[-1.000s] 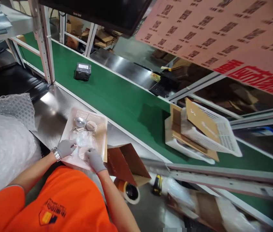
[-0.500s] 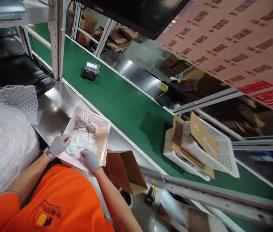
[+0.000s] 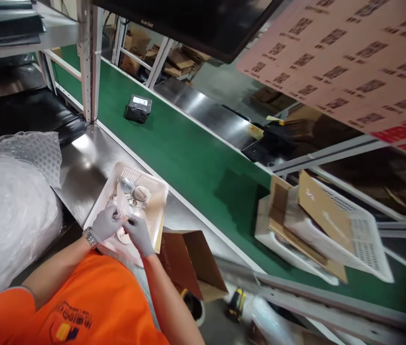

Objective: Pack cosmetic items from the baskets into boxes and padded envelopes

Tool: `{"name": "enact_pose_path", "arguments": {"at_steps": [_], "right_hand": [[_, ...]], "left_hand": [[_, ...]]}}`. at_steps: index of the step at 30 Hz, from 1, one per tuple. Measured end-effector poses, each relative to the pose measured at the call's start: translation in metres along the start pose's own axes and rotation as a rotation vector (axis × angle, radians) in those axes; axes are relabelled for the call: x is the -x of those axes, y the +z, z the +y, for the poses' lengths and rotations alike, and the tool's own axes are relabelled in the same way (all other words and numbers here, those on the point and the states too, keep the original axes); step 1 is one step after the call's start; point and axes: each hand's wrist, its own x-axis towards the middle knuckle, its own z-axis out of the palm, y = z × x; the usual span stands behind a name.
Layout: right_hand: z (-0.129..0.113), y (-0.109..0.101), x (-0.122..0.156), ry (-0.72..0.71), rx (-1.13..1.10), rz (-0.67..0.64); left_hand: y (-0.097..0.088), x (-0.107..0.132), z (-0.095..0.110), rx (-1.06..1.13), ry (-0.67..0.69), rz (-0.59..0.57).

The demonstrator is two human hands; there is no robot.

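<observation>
Above the pale plastic basket [image 3: 160, 199], my gloved left hand [image 3: 106, 224] and gloved right hand [image 3: 140, 234] meet with fingers pinched together. Between them rises a crumpled clear plastic bag [image 3: 124, 205], and both hands are closed on it. Round white printed items lie in the basket: one [image 3: 141, 193] at the far side, another [image 3: 127, 185] beside it, and a third [image 3: 122, 235] partly hidden under my hands. Small pieces near the bag are too fine to make out.
A big roll of bubble wrap [image 3: 12, 211] lies left. An open cardboard box [image 3: 191, 263] and a tape dispenser [image 3: 237, 304] are to the right. The green conveyor [image 3: 195, 158] carries a black parcel [image 3: 138, 109] and stacked white baskets [image 3: 364, 239]. A monitor [image 3: 195, 24] hangs overhead.
My hands have come together from either side of the basket. The clear plastic, which lay spread over the items, is now gathered upward between my fingers. The view has shifted slightly.
</observation>
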Motion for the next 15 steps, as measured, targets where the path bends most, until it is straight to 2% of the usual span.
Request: {"name": "enact_pose_path", "arguments": {"at_steps": [2,5,12,14,15], "right_hand": [[0.002,-0.002,0.001,0.017,0.006,-0.050],[0.004,-0.009,0.000,0.032,-0.042,-0.055],[0.017,-0.023,-0.014,0.081,-0.380,0.159],[0.024,-0.026,-0.015,0.052,-0.281,0.167],[0.029,-0.027,-0.014,0.031,-0.149,0.149]], "left_hand": [[-0.004,-0.004,-0.006,-0.037,0.013,0.006],[-0.014,-0.007,-0.018,-0.050,0.044,0.012],[-0.045,-0.008,-0.035,-0.046,-0.014,0.156],[-0.057,-0.009,-0.035,-0.031,-0.033,0.223],[-0.064,-0.010,-0.035,-0.019,-0.043,0.270]]}}
